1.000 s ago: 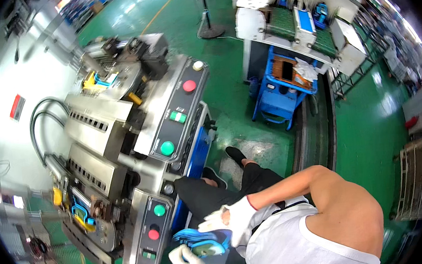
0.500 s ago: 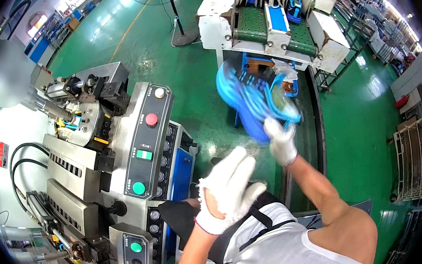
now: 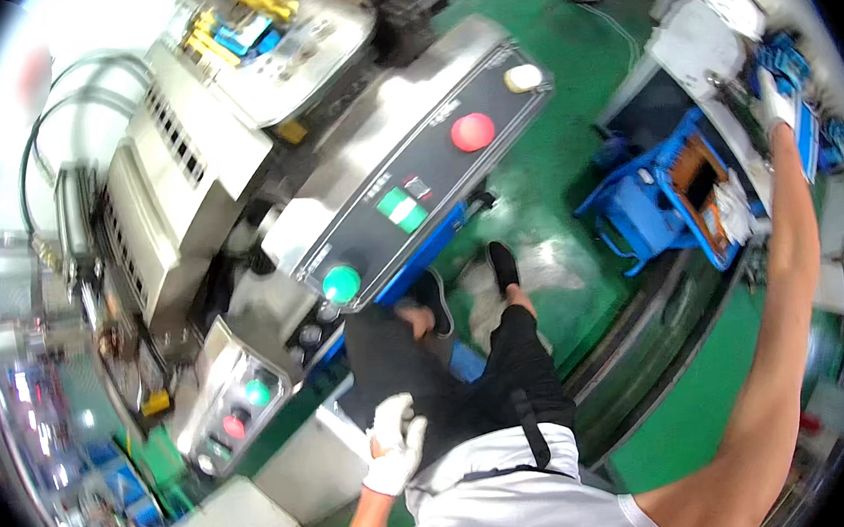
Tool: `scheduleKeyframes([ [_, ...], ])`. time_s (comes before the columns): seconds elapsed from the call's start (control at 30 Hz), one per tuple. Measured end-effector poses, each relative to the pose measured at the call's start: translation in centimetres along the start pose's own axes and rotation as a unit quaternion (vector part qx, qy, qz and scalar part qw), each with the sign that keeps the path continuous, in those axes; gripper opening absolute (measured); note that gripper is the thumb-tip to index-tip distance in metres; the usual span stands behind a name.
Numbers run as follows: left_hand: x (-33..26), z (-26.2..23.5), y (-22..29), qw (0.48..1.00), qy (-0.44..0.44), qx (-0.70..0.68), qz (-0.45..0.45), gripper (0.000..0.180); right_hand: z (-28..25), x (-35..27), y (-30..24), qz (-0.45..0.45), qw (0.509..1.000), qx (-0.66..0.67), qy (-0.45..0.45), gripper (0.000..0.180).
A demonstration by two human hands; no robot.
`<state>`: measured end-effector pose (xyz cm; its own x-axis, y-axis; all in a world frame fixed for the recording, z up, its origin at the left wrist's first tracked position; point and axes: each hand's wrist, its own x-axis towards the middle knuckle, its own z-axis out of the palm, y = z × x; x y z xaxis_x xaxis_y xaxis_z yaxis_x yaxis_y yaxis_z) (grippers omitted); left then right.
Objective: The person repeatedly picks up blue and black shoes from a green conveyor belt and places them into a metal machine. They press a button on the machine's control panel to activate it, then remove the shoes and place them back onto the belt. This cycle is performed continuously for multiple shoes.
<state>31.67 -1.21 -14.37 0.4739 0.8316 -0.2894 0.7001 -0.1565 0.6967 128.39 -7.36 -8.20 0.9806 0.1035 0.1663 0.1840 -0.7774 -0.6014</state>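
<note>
My right arm stretches far out to the right, and my white-gloved right hand (image 3: 777,108) is at the conveyor machine. Its fingers are against a blue sandal (image 3: 784,59), which is blurred and partly cut by the picture's dark rim; the grip looks closed on it. My left hand (image 3: 396,444), also in a white glove, hangs in front of my waist. Its fingers are loosely bent with the thumb apart, and nothing is in it. Another blue piece (image 3: 836,137) lies farther along the conveyor, too smeared to make out.
A press machine's control panel (image 3: 415,179) with coloured buttons stands close on the left. A smaller panel (image 3: 233,400) is nearer. On the right, a blue chair-like frame (image 3: 652,198) stands before the conveyor machine (image 3: 694,44). A dark rail (image 3: 639,330) crosses the green floor.
My view has turned and tilted down toward the press. My right hand has carried the blue sandal out to the conveyor on the right. My left hand has dropped to my waist.
</note>
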Motion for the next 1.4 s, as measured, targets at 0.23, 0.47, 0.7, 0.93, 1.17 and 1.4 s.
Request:
scheduleKeyframes([
  [0.23,-7.7,-0.6,-5.5,0.963,0.215,-0.013,-0.159,0.021,8.1,-14.4,-0.2,-0.291,0.952,-0.063,0.077,0.081],
  [0.47,-26.1,4.2,-18.0,0.855,0.347,-0.07,-0.379,0.018,16.2,-56.0,3.1,-0.322,0.87,0.095,-0.362,0.072],
  [0.7,-59.5,17.0,-19.5,0.38,0.401,0.117,-0.825,0.036,15.1,-68.4,-6.7,-0.338,0.733,0.002,-0.59,0.074],
  [0.93,-67.9,26.0,-14.8,0.243,0.357,-0.113,-0.895,0.094,15.5,-68.9,-14.4,-0.498,0.671,-0.163,-0.525,0.074],
  [1.17,-66.5,28.1,-16.9,0.28,0.541,-0.107,-0.786,0.081,17.5,-65.7,-15.0,-0.514,0.666,-0.216,-0.495,0.08],
  [1.4,-64.7,26.8,-16.3,0.284,0.395,-0.101,-0.868,0.057,17.1,-66.7,-16.5,-0.496,0.636,-0.186,-0.561,0.075],
])
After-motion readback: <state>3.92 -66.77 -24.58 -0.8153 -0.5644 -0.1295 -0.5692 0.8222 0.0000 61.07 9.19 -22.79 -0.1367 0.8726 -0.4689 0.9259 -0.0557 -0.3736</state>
